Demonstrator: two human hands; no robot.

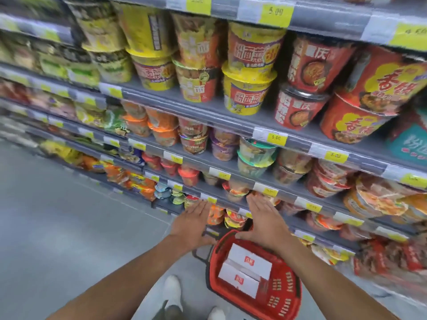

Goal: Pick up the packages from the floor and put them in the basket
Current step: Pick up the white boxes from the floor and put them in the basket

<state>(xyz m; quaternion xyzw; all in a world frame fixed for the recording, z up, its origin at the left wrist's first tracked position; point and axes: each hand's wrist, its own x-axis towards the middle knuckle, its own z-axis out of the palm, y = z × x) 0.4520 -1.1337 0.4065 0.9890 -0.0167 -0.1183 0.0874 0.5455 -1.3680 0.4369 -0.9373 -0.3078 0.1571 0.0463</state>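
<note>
A red plastic basket (283,289) stands on the floor at the foot of the shelves. Two white packages (250,259) with small red labels lie flat inside it, one (240,279) nearer to me than the other. My left hand (193,226) hovers above the basket's far left corner, palm down, fingers spread, holding nothing. My right hand (265,221) is stretched out flat over the basket's far rim, also empty. Both forearms reach forward from the bottom of the view.
Grey shelves (231,121) packed with instant noodle cups and bags fill the right and upper view, with yellow price tags (276,136) on their edges. Grey floor (57,227) stretches to the left. My white shoes (173,289) stand just left of the basket.
</note>
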